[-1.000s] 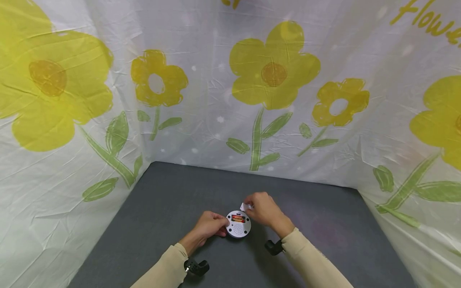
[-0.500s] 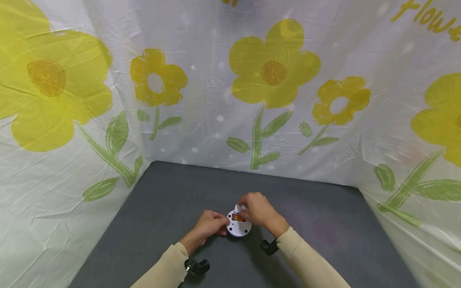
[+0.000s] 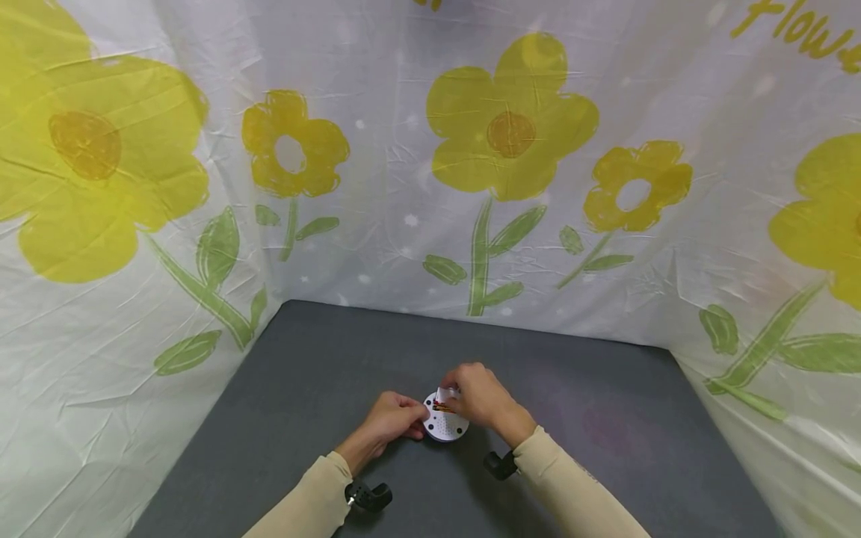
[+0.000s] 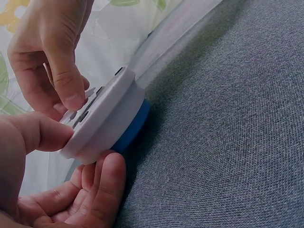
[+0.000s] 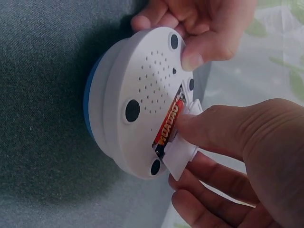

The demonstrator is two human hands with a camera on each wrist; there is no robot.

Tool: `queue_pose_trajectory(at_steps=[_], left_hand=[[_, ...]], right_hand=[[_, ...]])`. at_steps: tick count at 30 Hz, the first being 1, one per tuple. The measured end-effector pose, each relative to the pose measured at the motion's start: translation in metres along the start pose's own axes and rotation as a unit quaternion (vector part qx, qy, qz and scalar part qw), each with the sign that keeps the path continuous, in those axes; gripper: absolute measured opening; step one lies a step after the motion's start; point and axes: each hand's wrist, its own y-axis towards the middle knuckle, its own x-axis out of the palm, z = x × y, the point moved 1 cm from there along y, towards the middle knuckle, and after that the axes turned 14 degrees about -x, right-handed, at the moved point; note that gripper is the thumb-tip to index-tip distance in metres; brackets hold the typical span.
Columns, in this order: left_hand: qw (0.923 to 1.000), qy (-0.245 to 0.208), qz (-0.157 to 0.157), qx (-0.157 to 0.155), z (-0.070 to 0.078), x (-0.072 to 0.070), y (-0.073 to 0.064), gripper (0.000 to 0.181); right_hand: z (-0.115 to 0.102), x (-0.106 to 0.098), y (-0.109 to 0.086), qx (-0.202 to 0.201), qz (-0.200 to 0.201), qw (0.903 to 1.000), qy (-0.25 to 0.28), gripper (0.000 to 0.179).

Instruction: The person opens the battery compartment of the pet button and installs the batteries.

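A round white device (image 3: 447, 428) with a blue lower part lies underside up on the table; small holes and dark round feet mark its face. Batteries (image 5: 170, 122) with red and black wrappers sit in its compartment. My left hand (image 3: 392, 416) grips the device's left edge, thumb on top and fingers beneath, as the left wrist view shows. My right hand (image 3: 480, 396) pinches a white battery cover (image 5: 179, 154) between thumb and fingers. In the right wrist view the cover stands tilted at the compartment's edge, partly over the batteries.
The dark grey table (image 3: 323, 351) spreads around the hands. A white curtain (image 3: 390, 254) printed with yellow flowers hangs behind and at both sides. A black band (image 3: 368, 497) is on the left wrist, and another black band (image 3: 501, 465) on the right.
My right hand has moved left with the battery cover, from beyond the device's far right edge to over the compartment, hiding more of the batteries. My left hand keeps its hold.
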Motion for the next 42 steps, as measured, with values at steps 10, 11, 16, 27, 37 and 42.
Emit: queue_pose_trajectory(at_steps=[10, 11, 16, 27, 37, 42], left_hand=[[0.9999, 0.008, 0.008, 0.001, -0.001, -0.0001, 0.0002, 0.021], [0.9999, 0.009, 0.009, 0.001, -0.0009, -0.0002, 0.0002, 0.021], [0.9999, 0.008, 0.009, -0.002, -0.0002, -0.0001, 0.0003, 0.021], [1.0, 0.005, 0.006, -0.001, 0.0001, 0.0007, -0.0004, 0.023], [0.9999, 0.008, 0.009, -0.002, -0.0019, 0.0009, 0.0022, 0.022], [0.9999, 0.007, 0.008, -0.002, -0.0018, 0.0013, 0.0037, 0.022]], right_hand=[[-0.0021, 0.0045, -0.0003, -0.013, 0.002, 0.9999, 0.0, 0.02], [-0.002, 0.005, -0.0003, -0.011, 0.003, 0.9999, 0.0, 0.02], [-0.0007, 0.0064, -0.0002, -0.017, 0.009, 0.9998, -0.002, 0.019], [-0.0052, 0.0057, -0.0008, -0.018, -0.002, 0.9997, 0.016, 0.018], [-0.0061, 0.006, -0.0017, -0.011, 0.002, 0.9998, 0.019, 0.018], [-0.0029, 0.0058, -0.0028, -0.01, 0.009, 0.9999, 0.009, 0.019]])
